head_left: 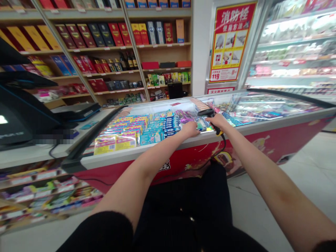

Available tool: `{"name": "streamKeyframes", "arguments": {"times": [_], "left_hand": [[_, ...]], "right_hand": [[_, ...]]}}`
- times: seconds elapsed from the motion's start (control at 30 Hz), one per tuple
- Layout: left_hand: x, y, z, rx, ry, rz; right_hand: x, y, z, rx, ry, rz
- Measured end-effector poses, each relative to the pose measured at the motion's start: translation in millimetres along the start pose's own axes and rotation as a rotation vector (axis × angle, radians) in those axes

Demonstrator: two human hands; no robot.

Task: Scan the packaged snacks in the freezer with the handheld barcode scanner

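Note:
In the head view my right hand (219,122) is wrapped round the grip of a black and yellow barcode scanner (207,112), whose head points left over the freezer. Its cord hangs down the freezer front. My left hand (191,129) is at the open section of the chest freezer (181,147), over its front rim. Those fingers look curled, and what they hold, if anything, is hidden. Blue-and-white ice cream packs (172,123) lie just left of that hand, purple packs (186,115) behind it. Farther left are stacked yellow-and-pink packs (126,131).
A counter (86,131) with a dark checkout terminal (23,108) stands at the left. Shelves of boxes and bottles (128,61) line the back. Sliding glass (273,101) covers the freezer's right part. A lit display fridge (286,52) stands at the right.

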State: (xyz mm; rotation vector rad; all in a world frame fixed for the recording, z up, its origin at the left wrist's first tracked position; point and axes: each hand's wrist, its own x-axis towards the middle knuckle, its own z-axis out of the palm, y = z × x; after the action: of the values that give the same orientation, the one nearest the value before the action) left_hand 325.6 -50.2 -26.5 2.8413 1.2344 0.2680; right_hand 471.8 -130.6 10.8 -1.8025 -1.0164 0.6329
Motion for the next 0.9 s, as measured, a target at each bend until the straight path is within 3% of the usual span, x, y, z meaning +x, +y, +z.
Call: {"name": "streamKeyframes", "arguments": {"times": [0.2,0.47,0.9], "left_hand": [[27.1,-1.8,8.3,-0.015,-0.065,-0.087],[62.2,-20.5,-8.9,-0.073,-0.023,-0.141],[75.8,-37.8,-21.9,-0.137,0.022,-0.170]], "right_hand": [[11.1,10.6,-14.2,0.035,0.008,0.011],[16.4,17.0,-21.7,0.044,0.000,0.016],[12.1,14.1,-19.4,0.003,-0.014,-0.008]]}}
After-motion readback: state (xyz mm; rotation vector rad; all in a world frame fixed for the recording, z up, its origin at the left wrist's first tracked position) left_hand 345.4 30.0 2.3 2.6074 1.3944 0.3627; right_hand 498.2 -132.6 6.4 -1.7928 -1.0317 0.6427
